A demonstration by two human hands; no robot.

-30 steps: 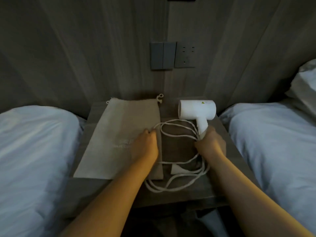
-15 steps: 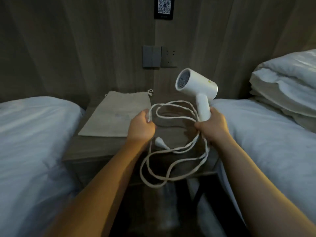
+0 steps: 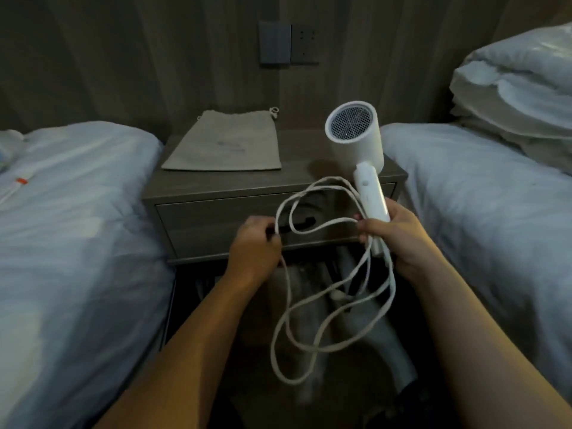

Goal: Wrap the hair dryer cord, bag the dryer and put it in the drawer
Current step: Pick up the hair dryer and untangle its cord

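Note:
My right hand (image 3: 399, 239) grips the handle of the white hair dryer (image 3: 356, 134), held upright in the air with its mesh end facing me. Its white cord (image 3: 288, 311) hangs in loose loops between my hands, down past the nightstand. My left hand (image 3: 255, 246) is closed on one strand of the cord. The plug (image 3: 336, 294) dangles among the loops. A beige drawstring bag (image 3: 229, 144) lies flat on the nightstand (image 3: 309, 174). The drawer (image 3: 204, 221) below is shut.
Beds with white bedding flank the nightstand, one on the left (image 3: 71, 227) and one on the right (image 3: 483, 205), with pillows (image 3: 520, 88) stacked at the right. A switch and socket panel (image 3: 288, 41) sits on the wooden wall. Dark floor lies below the cord.
I lifted the dryer off the nightstand and drew both hands back toward me. The cord came off the top and now hangs in front of the drawer.

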